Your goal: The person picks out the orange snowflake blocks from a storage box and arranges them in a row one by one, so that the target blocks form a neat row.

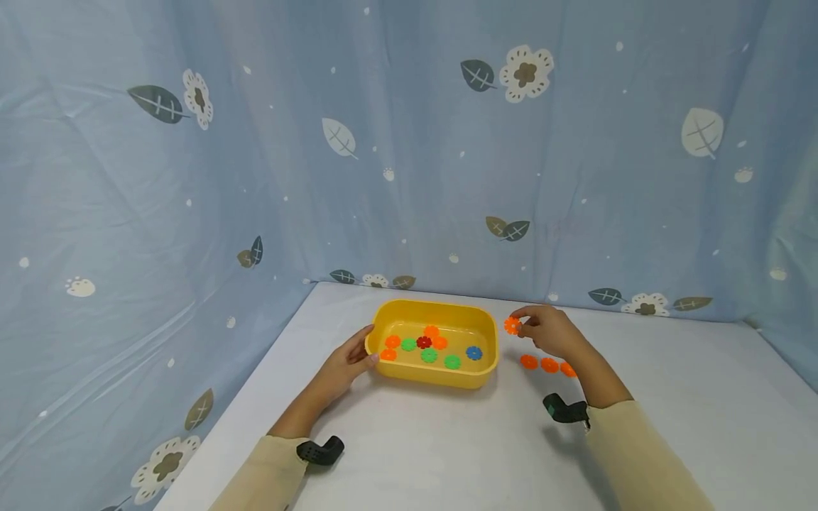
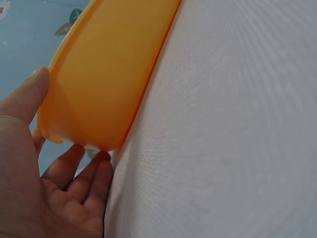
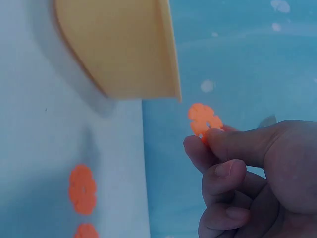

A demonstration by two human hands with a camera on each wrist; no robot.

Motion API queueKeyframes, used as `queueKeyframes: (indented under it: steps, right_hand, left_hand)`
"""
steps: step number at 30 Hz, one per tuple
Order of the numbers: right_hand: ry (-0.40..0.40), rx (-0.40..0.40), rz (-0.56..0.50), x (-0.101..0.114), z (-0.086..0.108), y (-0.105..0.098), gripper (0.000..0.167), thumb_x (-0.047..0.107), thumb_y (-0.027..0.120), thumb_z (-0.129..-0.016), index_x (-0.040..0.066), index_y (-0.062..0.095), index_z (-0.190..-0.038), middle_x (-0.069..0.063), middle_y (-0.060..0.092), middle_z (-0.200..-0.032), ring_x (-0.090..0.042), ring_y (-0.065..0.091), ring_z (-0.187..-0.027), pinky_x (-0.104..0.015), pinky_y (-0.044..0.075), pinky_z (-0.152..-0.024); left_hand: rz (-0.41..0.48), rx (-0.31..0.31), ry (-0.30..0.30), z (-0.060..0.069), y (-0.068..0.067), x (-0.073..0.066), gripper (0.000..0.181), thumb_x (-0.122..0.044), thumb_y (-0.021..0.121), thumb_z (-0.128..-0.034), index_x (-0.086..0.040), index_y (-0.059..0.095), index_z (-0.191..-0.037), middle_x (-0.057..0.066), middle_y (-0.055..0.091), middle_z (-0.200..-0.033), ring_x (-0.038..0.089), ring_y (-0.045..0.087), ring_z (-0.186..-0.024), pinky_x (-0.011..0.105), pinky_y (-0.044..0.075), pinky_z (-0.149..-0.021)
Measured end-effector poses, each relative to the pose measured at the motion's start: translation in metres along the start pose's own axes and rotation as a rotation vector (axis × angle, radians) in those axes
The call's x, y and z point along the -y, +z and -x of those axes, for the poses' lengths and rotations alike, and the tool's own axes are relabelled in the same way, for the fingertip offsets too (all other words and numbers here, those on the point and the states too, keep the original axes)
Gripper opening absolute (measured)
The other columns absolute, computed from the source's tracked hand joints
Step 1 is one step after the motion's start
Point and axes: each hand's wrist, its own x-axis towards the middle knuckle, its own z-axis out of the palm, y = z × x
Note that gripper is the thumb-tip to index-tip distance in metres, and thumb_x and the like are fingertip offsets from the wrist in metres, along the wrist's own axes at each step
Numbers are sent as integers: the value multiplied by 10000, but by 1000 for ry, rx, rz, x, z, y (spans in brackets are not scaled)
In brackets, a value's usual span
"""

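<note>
A yellow plastic basin (image 1: 422, 373) sits on the white table, with orange, green, red and blue flower-shaped interlocking discs lying inside. My left hand (image 1: 343, 367) grips its left end, the thumb on the rim and the other fingers against the end wall (image 2: 94, 109). Just off the basin's right end, my right hand (image 1: 551, 331) pinches an orange flower-shaped disc (image 3: 200, 115) between thumb and index finger, raised above the table. Below that hand, three more orange discs (image 1: 549, 365) lie in a row on the tabletop; the rightmost is partly hidden by the wrist.
The white-covered table (image 1: 434, 447) runs up to a blue patterned curtain (image 1: 409, 177) at the back and left. Each wrist carries a black camera mount, the left one (image 1: 321, 451) low over the table and the right one (image 1: 565, 409) near the orange row.
</note>
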Motion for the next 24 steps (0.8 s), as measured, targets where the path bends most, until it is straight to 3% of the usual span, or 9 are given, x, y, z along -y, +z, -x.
queueKeyframes:
  steps: [8, 15, 24]
  right_hand:
    - [0, -5, 15, -19, 7, -5, 331, 111, 596, -956, 46, 608, -1280, -137, 688, -982, -279, 587, -744, -322, 510, -630]
    - [39, -16, 8, -39, 17, -7, 343, 108, 589, -951, 38, 609, -1286, -125, 684, -989, -274, 592, -755, -317, 510, -610]
    - [77, -39, -7, -62, 30, -13, 357, 115, 589, -949, 13, 603, -1290, -132, 670, -999, -228, 554, -665, -321, 464, -565]
  left_hand:
    - [14, 36, 7, -2, -1, 2, 697, -216, 629, -969, -137, 259, -1554, 180, 313, -1534, 335, 368, -1369, 467, 343, -1076]
    - [7, -1, 13, -1, 0, 4, 662, -241, 646, -957, -236, 323, -1535, 100, 379, -1517, 257, 419, -1346, 425, 377, -1062]
    - [18, -10, 34, 0, 1, 4, 659, -243, 654, -952, -244, 338, -1530, 107, 385, -1512, 258, 424, -1342, 421, 399, -1044]
